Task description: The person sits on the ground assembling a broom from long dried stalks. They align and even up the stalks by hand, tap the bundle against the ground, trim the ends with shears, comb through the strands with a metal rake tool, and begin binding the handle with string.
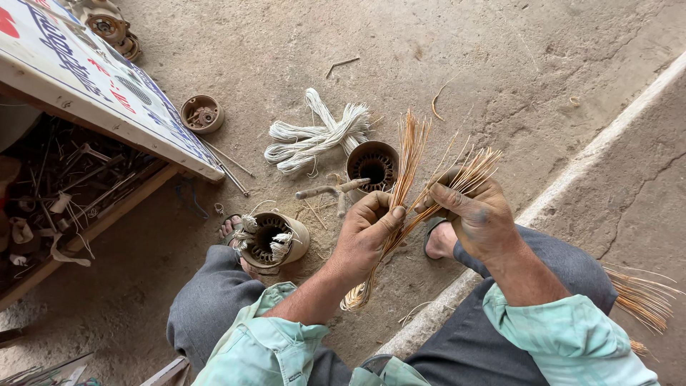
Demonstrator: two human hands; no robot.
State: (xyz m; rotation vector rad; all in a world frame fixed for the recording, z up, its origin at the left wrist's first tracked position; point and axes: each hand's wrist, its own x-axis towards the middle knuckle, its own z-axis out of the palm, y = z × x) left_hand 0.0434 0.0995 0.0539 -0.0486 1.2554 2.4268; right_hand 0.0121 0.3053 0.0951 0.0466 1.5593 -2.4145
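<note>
My left hand (pixel 366 232) grips a bundle of thin copper-coloured wires (pixel 409 161) near its lower part; the looped end hangs below the fist. My right hand (pixel 473 211) holds another part of the same wires, which fan out up and to the right. Both hands are held above the dirt floor between my knees. A round motor stator (pixel 373 164) stands on the ground just beyond the wires. A second stator (pixel 273 239) with white sleeved windings lies by my left foot.
A skein of white cord (pixel 314 134) lies on the floor. A hammer (pixel 334 190) rests beside the far stator. A wooden bench with a printed board (pixel 100 86) and a tool tray stands at left. More copper wires (pixel 643 297) lie at right, past a concrete ridge.
</note>
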